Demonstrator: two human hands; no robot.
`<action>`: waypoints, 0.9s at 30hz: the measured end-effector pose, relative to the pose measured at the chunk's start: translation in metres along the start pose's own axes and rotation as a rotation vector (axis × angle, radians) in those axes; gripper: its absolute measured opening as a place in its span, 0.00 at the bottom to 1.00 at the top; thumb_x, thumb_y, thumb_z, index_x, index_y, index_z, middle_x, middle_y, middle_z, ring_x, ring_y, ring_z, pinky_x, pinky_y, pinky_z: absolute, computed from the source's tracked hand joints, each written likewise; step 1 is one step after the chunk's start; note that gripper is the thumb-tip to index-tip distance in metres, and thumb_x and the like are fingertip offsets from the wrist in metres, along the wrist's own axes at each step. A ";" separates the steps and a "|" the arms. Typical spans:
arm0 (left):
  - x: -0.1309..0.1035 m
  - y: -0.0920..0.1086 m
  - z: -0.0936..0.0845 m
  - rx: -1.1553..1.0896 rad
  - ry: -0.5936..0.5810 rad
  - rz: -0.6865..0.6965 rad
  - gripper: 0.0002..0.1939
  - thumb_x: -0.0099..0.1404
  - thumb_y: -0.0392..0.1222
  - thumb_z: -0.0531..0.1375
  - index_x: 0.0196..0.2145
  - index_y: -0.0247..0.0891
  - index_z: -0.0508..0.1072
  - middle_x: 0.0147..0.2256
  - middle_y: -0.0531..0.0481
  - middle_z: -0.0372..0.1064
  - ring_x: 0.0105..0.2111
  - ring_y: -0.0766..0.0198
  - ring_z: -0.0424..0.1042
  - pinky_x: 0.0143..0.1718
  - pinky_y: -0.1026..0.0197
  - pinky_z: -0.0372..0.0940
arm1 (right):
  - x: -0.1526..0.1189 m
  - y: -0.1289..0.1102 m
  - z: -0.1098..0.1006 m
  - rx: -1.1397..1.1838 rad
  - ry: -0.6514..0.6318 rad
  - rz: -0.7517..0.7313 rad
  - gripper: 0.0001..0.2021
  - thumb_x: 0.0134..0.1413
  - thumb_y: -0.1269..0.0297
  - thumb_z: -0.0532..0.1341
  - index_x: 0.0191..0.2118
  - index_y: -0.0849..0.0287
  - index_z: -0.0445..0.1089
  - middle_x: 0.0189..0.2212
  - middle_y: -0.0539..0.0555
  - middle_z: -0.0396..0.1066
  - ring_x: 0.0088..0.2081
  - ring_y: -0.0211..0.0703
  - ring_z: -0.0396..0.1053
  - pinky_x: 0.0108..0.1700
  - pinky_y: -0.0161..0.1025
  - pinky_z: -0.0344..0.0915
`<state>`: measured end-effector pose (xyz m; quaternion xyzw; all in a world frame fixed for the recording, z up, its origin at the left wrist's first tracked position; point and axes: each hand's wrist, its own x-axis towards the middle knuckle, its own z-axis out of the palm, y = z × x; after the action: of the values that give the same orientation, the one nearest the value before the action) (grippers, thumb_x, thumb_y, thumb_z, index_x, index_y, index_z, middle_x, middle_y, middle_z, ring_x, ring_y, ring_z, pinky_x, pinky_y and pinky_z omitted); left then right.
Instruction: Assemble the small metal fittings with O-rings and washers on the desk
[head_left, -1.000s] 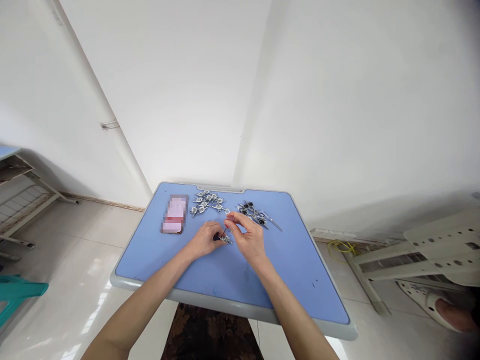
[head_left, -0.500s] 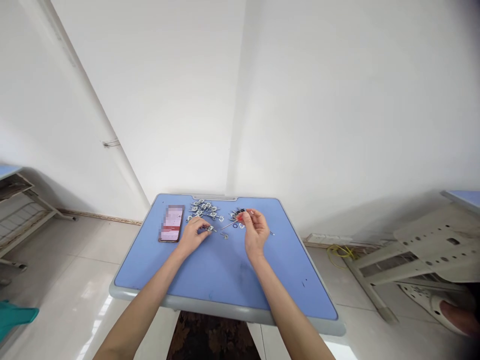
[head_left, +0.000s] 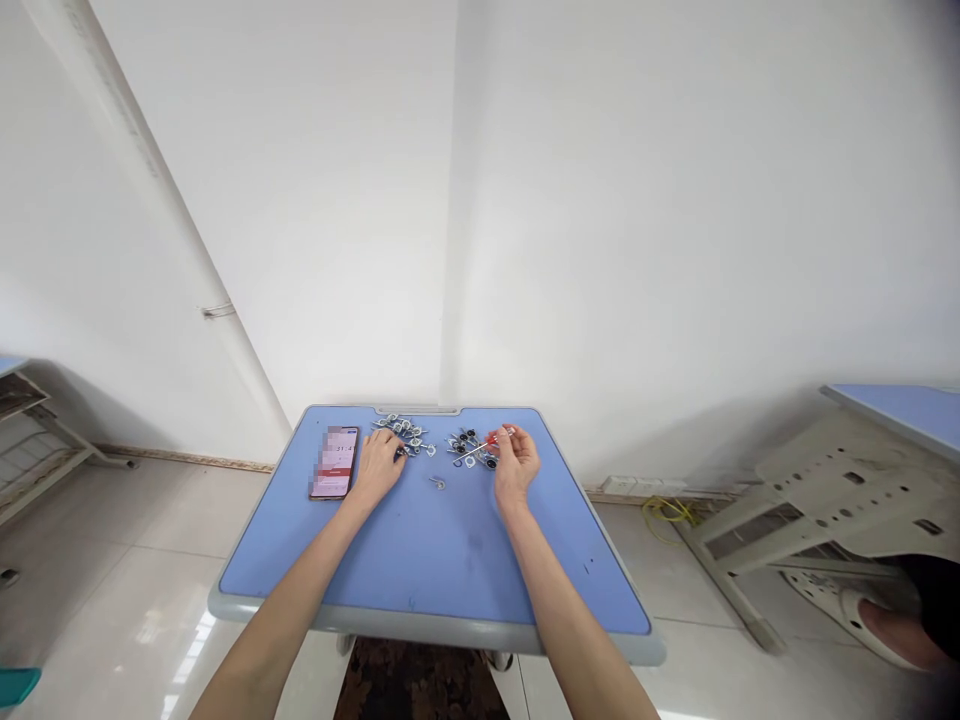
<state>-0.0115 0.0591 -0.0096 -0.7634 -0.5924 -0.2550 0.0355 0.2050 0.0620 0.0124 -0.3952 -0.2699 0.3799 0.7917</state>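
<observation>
My right hand is closed round the red handle of a screwdriver, whose thin metal shaft points left and down over the right pile. That pile of small metal parts includes black pieces and ring shapes. At the near-left edge of another pile of small metal fittings, my left hand has its fingers curled together. A small dark and metal piece shows at its fingertips, partly hidden by them. One loose metal fitting lies by itself between the hands, nearer to me.
A phone lies on the blue tabletop, left of my left hand. The white wall rises behind the desk. To the right stand another desk, a yellow cable on the floor and a person's shoe.
My left hand has moved away from the loose fitting, up to the left pile, with the small metal part it held. My right hand keeps the screwdriver over the right pile. The view has shifted slightly.
</observation>
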 end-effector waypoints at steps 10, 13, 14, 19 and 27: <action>-0.007 0.004 0.006 0.020 0.145 0.124 0.12 0.65 0.33 0.55 0.46 0.39 0.71 0.44 0.43 0.70 0.45 0.54 0.66 0.43 0.52 0.60 | 0.011 0.000 -0.005 0.072 0.155 -0.005 0.15 0.41 0.57 0.66 0.33 0.59 0.66 0.23 0.46 0.68 0.26 0.34 0.69 0.29 0.35 0.70; -0.012 0.015 0.001 -0.043 0.149 0.195 0.16 0.67 0.30 0.50 0.47 0.40 0.71 0.45 0.44 0.71 0.45 0.56 0.67 0.45 0.53 0.59 | 0.008 0.000 -0.005 0.080 0.169 0.012 0.15 0.40 0.57 0.66 0.33 0.60 0.66 0.23 0.46 0.68 0.25 0.35 0.69 0.29 0.35 0.70; -0.013 0.020 0.000 -0.062 0.126 0.216 0.17 0.67 0.29 0.49 0.48 0.40 0.71 0.45 0.45 0.72 0.46 0.56 0.67 0.46 0.53 0.59 | 0.006 0.000 -0.005 0.080 0.167 0.018 0.15 0.41 0.57 0.66 0.33 0.60 0.67 0.23 0.46 0.68 0.25 0.35 0.69 0.29 0.35 0.70; -0.017 0.044 -0.001 -0.059 -0.069 0.225 0.19 0.68 0.33 0.49 0.54 0.40 0.67 0.44 0.44 0.73 0.47 0.56 0.66 0.49 0.51 0.57 | -0.003 -0.002 -0.003 0.081 0.149 0.039 0.14 0.41 0.58 0.66 0.34 0.60 0.67 0.24 0.46 0.68 0.26 0.34 0.69 0.29 0.34 0.70; -0.025 0.055 -0.003 -0.246 -0.169 0.149 0.20 0.72 0.41 0.44 0.58 0.40 0.64 0.46 0.46 0.73 0.50 0.58 0.65 0.55 0.50 0.54 | -0.007 -0.001 -0.006 0.079 0.128 0.098 0.13 0.43 0.58 0.64 0.34 0.58 0.66 0.24 0.47 0.68 0.26 0.36 0.69 0.30 0.36 0.71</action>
<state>0.0338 0.0198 -0.0041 -0.8225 -0.4993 -0.2573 -0.0894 0.2062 0.0530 0.0091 -0.4000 -0.1841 0.4026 0.8025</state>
